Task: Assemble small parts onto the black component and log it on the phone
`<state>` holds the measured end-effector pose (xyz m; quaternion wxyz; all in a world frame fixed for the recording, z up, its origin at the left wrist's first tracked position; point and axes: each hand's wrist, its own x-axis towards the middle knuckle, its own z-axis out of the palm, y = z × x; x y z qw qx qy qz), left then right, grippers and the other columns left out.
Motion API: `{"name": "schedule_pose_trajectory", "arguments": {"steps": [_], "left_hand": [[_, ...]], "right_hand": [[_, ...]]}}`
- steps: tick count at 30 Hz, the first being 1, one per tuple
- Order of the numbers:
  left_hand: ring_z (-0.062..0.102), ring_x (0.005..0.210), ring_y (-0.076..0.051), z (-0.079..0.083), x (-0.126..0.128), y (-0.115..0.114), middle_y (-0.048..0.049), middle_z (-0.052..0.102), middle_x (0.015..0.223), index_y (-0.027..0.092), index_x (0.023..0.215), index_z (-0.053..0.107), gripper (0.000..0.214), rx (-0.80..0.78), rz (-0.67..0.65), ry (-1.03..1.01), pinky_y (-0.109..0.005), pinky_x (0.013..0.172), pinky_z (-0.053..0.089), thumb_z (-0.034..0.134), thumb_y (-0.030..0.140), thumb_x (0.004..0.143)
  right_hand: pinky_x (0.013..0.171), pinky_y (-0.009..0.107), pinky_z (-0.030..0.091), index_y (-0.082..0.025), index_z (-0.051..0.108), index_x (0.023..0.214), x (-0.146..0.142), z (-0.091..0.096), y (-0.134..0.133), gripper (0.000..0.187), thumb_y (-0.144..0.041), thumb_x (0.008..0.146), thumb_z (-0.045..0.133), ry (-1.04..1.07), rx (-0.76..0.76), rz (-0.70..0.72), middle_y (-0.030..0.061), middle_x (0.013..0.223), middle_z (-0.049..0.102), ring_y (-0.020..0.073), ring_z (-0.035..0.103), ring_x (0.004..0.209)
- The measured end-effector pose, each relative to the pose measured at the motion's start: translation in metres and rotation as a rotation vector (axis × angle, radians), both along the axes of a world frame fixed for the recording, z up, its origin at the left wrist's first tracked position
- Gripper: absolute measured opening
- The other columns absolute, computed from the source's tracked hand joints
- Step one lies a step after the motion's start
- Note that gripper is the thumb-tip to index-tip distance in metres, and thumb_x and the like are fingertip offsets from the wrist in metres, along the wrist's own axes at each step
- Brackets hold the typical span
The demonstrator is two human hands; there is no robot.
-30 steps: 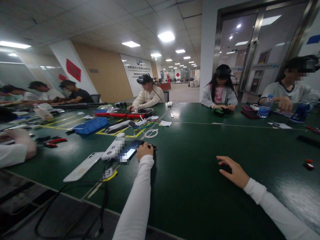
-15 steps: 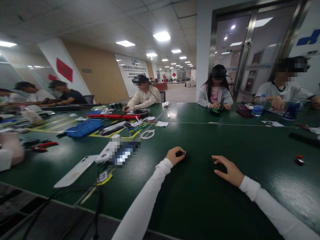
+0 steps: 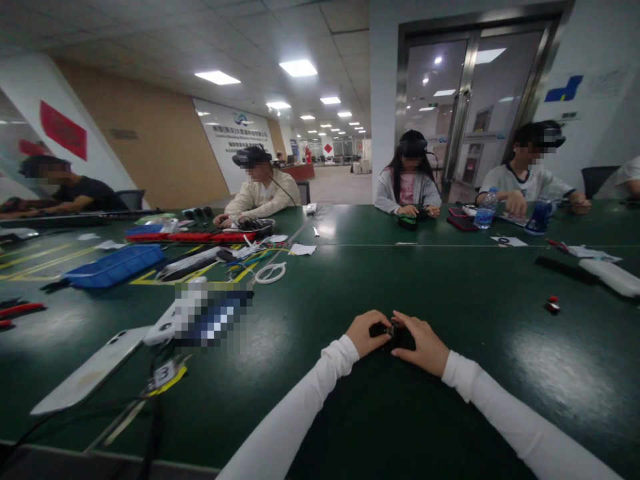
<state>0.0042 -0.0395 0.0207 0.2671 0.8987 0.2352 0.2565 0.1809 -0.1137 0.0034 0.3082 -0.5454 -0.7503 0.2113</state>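
Observation:
Just over the green table [image 3: 350,413], my left hand [image 3: 367,335] is closed in a pinch on a small dark object [image 3: 392,329] with a lighter, shiny bit. What kind of thing it is stays too small to make out. From the other side my right hand [image 3: 425,343] reaches the same object, its curled fingertips and thumb around it. The fingers partly hide the object, and both hands are close together. Off to the right lies a small red and black piece [image 3: 552,305].
To the left are a white phone [image 3: 95,367], a blue tray [image 3: 117,265], a coiled white cable [image 3: 271,273] and a tag marked 3 [image 3: 164,375] among black cables. Several people sit around the table. A water bottle [image 3: 485,210] stands at the far right.
My right hand has moved left to meet my left hand and closed in on the small dark object. The view has turned somewhat to the right.

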Motion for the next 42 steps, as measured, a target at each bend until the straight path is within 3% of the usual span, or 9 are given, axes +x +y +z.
{"name": "schedule_pose_trajectory", "arguments": {"steps": [8,22,34,42], "left_hand": [[0.052,0.084,-0.014,0.003,0.001,-0.002,-0.0038,0.057,0.089,0.017,0.085,0.056,0.018,-0.021,-0.017,-0.021,-0.03,0.079,0.04,0.056,0.019,0.067],[0.052,0.085,-0.015,0.001,0.005,-0.004,-0.0048,0.055,0.089,0.017,0.081,0.055,0.016,-0.087,0.02,-0.136,-0.031,0.079,0.04,0.057,0.016,0.065],[0.052,0.087,-0.014,-0.007,0.006,0.003,-0.0058,0.052,0.091,0.014,0.077,0.055,0.02,-0.454,0.029,-0.423,-0.032,0.079,0.041,0.064,0.024,0.062],[0.055,0.076,-0.012,-0.011,-0.004,0.022,-0.002,0.06,0.078,0.014,0.078,0.057,0.025,-0.677,0.286,-0.666,-0.029,0.075,0.042,0.068,0.023,0.057]], "right_hand": [[0.092,0.047,0.029,-0.025,0.019,0.129,-0.001,0.004,0.0,0.084,-0.04,0.061,0.065,0.032,-0.02,-0.003,0.0081,0.117,0.047,0.0267,0.041,0.109],[0.091,0.042,0.034,-0.024,0.02,0.127,-0.003,0.005,-0.002,0.081,-0.025,0.06,0.064,0.158,0.127,-0.02,0.0075,0.113,0.046,0.023,0.044,0.105],[0.092,0.042,0.033,-0.023,0.023,0.126,-0.001,0.013,-0.005,0.076,-0.022,0.061,0.062,0.182,0.169,-0.023,0.0082,0.117,0.044,0.0229,0.04,0.109],[0.092,0.041,0.033,-0.022,0.024,0.126,0.002,0.011,-0.003,0.073,-0.022,0.062,0.061,0.179,0.171,-0.03,0.0081,0.117,0.044,0.0228,0.04,0.109]]}}
